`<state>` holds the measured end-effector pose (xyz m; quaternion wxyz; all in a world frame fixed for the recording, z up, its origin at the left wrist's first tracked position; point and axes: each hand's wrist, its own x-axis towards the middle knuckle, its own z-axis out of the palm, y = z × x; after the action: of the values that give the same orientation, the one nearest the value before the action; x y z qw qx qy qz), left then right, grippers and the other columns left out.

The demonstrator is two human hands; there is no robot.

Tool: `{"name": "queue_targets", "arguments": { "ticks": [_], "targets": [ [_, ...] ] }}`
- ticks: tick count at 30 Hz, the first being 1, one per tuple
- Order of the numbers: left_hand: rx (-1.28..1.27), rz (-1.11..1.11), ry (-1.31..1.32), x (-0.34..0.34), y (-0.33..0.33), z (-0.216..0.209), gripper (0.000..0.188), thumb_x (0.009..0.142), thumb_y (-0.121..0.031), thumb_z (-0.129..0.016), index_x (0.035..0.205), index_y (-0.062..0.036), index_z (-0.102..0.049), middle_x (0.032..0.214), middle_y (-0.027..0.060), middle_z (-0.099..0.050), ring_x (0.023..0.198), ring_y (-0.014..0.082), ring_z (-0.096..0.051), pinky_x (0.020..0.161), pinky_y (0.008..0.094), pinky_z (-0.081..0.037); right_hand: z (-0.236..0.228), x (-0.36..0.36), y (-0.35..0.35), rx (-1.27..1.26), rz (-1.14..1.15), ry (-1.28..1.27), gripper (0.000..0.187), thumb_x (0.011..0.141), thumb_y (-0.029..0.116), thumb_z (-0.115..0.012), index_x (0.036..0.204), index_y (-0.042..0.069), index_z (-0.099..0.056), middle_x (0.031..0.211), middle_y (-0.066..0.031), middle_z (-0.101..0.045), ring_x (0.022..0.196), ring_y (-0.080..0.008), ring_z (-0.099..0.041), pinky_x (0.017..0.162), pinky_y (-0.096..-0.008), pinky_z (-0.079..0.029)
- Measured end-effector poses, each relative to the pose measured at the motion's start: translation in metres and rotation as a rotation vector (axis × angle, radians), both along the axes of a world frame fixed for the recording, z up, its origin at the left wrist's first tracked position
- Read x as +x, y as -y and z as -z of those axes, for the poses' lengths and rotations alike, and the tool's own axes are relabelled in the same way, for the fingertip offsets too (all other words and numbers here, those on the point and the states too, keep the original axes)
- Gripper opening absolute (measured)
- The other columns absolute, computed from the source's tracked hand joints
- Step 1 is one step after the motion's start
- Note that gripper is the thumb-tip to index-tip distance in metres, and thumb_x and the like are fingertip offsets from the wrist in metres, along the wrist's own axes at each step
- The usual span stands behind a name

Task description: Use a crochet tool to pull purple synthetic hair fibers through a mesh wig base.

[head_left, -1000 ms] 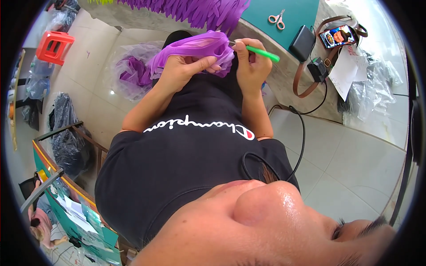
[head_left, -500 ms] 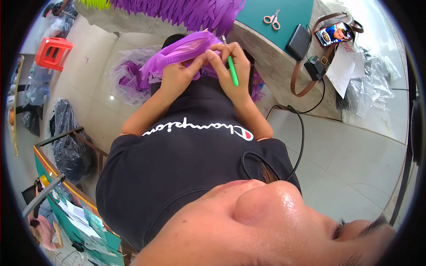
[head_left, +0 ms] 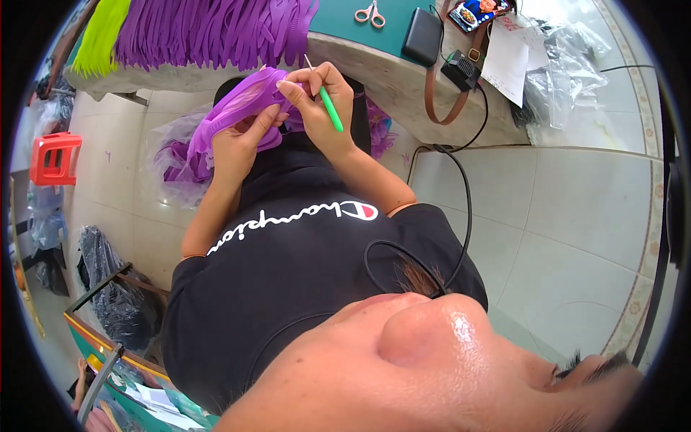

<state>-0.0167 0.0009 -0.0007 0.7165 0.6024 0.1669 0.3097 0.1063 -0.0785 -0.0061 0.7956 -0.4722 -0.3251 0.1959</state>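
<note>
My left hand [head_left: 241, 144] is closed on a soft, purple rubbery piece [head_left: 241, 97] with long slits and raised edges, held above my lap. My right hand [head_left: 324, 108] pinches the piece's right end between thumb and fingertips. The same hand also holds a slim green-handled tool [head_left: 331, 109], its thin metal tip pointing up and away from me; the tip's exact kind is too small to tell. Beneath the hands, beside my legs, a clear plastic bag [head_left: 173, 162] contains more purple pieces.
Purple strips [head_left: 216, 32] and lime-green strips [head_left: 101, 39] hang over the table edge ahead. Pink-handled scissors [head_left: 371, 14], a black power bank [head_left: 422, 37], a phone [head_left: 471, 13], a brown strap [head_left: 440, 108] and cables lie to the right. A red stool [head_left: 54, 160] stands at left.
The whole view has shifted, so the table things appear further left. My right fingertips have drawn apart from my left ones, toward the piece's far edge. Both hands keep their holds.
</note>
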Motion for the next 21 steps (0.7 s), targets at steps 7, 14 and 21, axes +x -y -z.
{"name": "queue_targets", "arguments": {
  "ticks": [7, 14, 21],
  "targets": [
    [0.010, -0.132, 0.057, -0.001, 0.000, -0.003, 0.023, 0.085, -0.001, -0.063, 0.108, 0.0023, -0.063, 0.095, 0.0076, -0.066, 0.085, 0.0131, -0.063, 0.076, 0.0245, -0.050, -0.006, 0.000, 0.005, -0.076, -0.049, 0.200, 0.032, 0.082, 0.005, -0.068, 0.074, 0.007, -0.037, 0.080, -0.0088, -0.063, 0.068, -0.0059, -0.050, 0.062, -0.0193, -0.042],
    [-0.029, -0.190, 0.017, -0.004, -0.001, -0.019, 0.025, 0.081, -0.001, -0.068, 0.105, 0.0028, -0.064, 0.097, 0.0079, -0.067, 0.086, 0.0127, -0.063, 0.077, 0.0250, -0.050, -0.001, 0.010, 0.009, 0.175, -0.070, 0.287, 0.049, 0.088, 0.048, -0.058, 0.100, 0.003, -0.043, 0.095, -0.0088, -0.049, 0.079, -0.0146, -0.049, 0.072, -0.0274, -0.043],
    [-0.275, -0.064, 0.154, -0.005, -0.006, -0.009, 0.021, 0.080, -0.003, -0.069, 0.100, 0.0036, -0.065, 0.093, 0.0091, -0.067, 0.083, 0.0131, -0.064, 0.076, 0.0251, -0.050, -0.004, 0.010, 0.017, 0.027, -0.085, 0.534, 0.018, 0.087, 0.016, -0.065, 0.085, -0.002, -0.062, 0.089, -0.0111, -0.060, 0.075, -0.0120, -0.055, 0.065, -0.0219, -0.043]
  ]
}}
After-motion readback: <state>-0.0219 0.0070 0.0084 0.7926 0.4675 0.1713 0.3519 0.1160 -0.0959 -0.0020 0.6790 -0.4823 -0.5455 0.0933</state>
